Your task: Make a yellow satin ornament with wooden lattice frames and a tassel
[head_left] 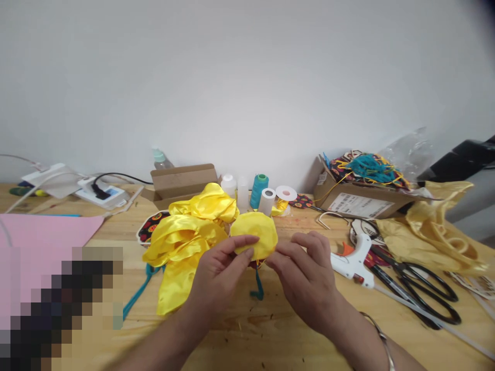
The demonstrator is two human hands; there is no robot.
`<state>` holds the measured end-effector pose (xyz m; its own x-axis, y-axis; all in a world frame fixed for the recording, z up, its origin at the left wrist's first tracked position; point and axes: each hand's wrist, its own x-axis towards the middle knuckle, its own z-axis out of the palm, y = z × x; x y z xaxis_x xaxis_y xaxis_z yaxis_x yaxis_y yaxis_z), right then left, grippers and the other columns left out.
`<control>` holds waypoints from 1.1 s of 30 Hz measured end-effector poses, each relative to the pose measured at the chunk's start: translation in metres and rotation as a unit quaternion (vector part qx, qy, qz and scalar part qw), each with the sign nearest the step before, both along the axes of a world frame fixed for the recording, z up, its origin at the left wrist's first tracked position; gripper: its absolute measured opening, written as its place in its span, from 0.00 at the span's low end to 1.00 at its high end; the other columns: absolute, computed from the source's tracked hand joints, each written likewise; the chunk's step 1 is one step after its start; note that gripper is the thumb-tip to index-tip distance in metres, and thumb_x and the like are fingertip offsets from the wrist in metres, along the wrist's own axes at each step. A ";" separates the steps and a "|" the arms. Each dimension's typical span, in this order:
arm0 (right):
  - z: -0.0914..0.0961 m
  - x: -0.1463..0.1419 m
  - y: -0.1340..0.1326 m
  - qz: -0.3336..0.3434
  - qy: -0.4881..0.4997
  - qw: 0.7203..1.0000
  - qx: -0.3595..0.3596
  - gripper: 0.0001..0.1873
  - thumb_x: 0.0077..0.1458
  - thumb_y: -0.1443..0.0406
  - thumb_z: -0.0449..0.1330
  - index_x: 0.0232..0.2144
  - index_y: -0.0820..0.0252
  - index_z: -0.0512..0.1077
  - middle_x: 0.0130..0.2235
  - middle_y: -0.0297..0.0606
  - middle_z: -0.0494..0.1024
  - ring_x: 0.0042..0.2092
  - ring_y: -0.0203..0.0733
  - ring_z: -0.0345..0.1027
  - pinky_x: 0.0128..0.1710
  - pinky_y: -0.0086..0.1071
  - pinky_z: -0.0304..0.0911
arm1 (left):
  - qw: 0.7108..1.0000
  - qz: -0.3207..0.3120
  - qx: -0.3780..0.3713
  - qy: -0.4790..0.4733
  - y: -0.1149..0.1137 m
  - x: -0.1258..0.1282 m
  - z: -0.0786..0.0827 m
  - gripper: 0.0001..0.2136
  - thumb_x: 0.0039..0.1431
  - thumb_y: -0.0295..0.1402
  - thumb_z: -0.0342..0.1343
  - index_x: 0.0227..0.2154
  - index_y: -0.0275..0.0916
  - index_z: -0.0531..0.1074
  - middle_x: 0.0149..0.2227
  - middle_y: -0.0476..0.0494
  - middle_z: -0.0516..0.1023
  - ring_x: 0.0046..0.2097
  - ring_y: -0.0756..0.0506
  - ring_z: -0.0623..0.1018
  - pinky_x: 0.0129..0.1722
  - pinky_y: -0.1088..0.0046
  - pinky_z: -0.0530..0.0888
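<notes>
A round, flat disc covered in yellow satin point(260, 232) is held up over the table. My left hand point(226, 265) is closed on its left side, thumb and index finger lying across the front face. At the disc's right edge, my right hand point(305, 273) is closed in a pinch; its fingertips are partly hidden. Below the disc hangs a teal ribbon point(258, 286), and a bit of dark patterned cloth shows at its lower edge. Crumpled yellow satin point(189, 237) lies just left of my left hand.
Thread spools point(259, 190) and white bottles stand at the back. To the right are a white glue gun point(358, 263), black-handled scissors point(429, 288), gold fabric point(433, 237) and a cardboard box point(348, 201) of yarn. Pink sheet point(50, 232) and a power strip point(102, 196) lie left.
</notes>
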<state>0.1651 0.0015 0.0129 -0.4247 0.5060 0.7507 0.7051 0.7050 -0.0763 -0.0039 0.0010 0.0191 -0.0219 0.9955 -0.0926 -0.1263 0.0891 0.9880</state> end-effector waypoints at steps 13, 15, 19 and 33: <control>0.007 -0.001 0.001 0.066 0.103 0.991 -0.051 0.10 0.54 0.78 0.52 0.32 0.59 0.64 0.33 0.36 0.75 0.38 0.39 0.64 0.43 0.40 0.59 | 0.997 0.010 -0.016 -0.076 0.004 -0.001 -0.002 0.10 0.49 0.33 0.62 0.36 0.37 0.76 0.30 0.47 0.82 0.30 0.49 0.80 0.33 0.77 0.76; 0.008 0.000 -0.001 0.103 0.092 0.989 -0.059 0.10 0.53 0.78 0.51 0.32 0.59 0.63 0.32 0.37 0.74 0.38 0.39 0.64 0.42 0.39 0.60 | 0.996 0.016 -0.025 -0.086 0.005 -0.002 -0.003 0.11 0.49 0.33 0.62 0.37 0.36 0.75 0.30 0.46 0.82 0.31 0.48 0.80 0.33 0.76 0.76; 0.012 -0.003 -0.013 0.201 0.004 0.976 -0.079 0.07 0.55 0.71 0.49 0.26 0.57 0.61 0.27 0.35 0.71 0.30 0.38 0.62 0.30 0.35 0.58 | 0.995 0.018 -0.025 -0.098 0.005 -0.003 -0.005 0.13 0.50 0.33 0.62 0.39 0.36 0.75 0.31 0.45 0.82 0.33 0.47 0.81 0.35 0.74 0.76; 0.004 -0.010 0.003 0.038 0.464 0.788 -0.403 0.12 0.54 0.61 0.57 0.41 0.56 0.62 0.32 0.34 0.69 0.31 0.36 0.63 0.29 0.30 0.61 | 0.999 0.006 0.016 -0.030 -0.001 0.002 -0.002 0.09 0.51 0.33 0.61 0.36 0.40 0.76 0.30 0.49 0.82 0.31 0.48 0.80 0.35 0.76 0.76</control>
<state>0.1554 0.0048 0.0167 0.0657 0.9767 0.2041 0.0411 0.2017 -0.9786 -0.0023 0.0002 0.0167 -0.0285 0.9977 -0.0615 -0.1863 0.0552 0.9809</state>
